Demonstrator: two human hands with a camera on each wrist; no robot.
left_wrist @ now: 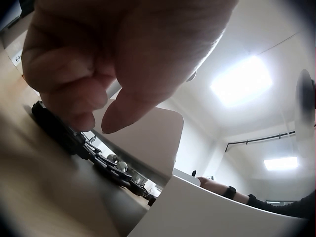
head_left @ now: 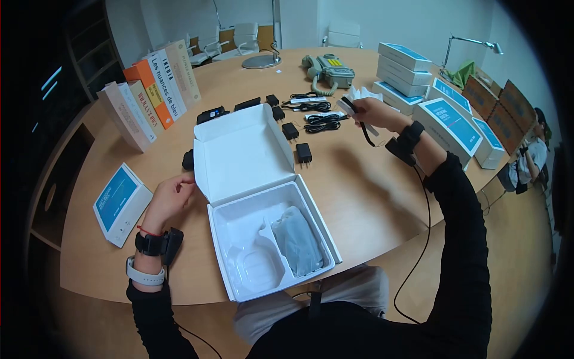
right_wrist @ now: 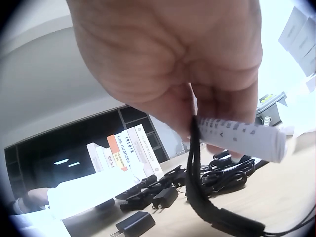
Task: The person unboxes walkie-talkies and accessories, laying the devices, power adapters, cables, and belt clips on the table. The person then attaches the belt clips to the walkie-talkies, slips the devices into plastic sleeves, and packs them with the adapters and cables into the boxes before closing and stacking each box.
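My right hand (head_left: 379,113) is raised over the right side of the table. It pinches a black strap (right_wrist: 193,173) that hangs down and ends in a thin cord, together with a rolled white paper (right_wrist: 242,138) bearing printed text. My left hand (head_left: 172,200) is beside the left edge of an open white box (head_left: 242,158), fingers loosely curled and nothing seen between them. Inside the box is a white molded tray (head_left: 230,218). A grey item in a frosted bag (head_left: 297,242) lies in its right compartment; the rounded left compartment is bare.
Black plug adapters (head_left: 304,154) and coiled black cables (head_left: 323,122) lie behind the box. A blue-and-white box (head_left: 122,203) stands at left, near upright books (head_left: 158,90). Further back are a telephone (head_left: 330,72) and stacked boxes (head_left: 403,69); more boxes (head_left: 448,128) stand at right.
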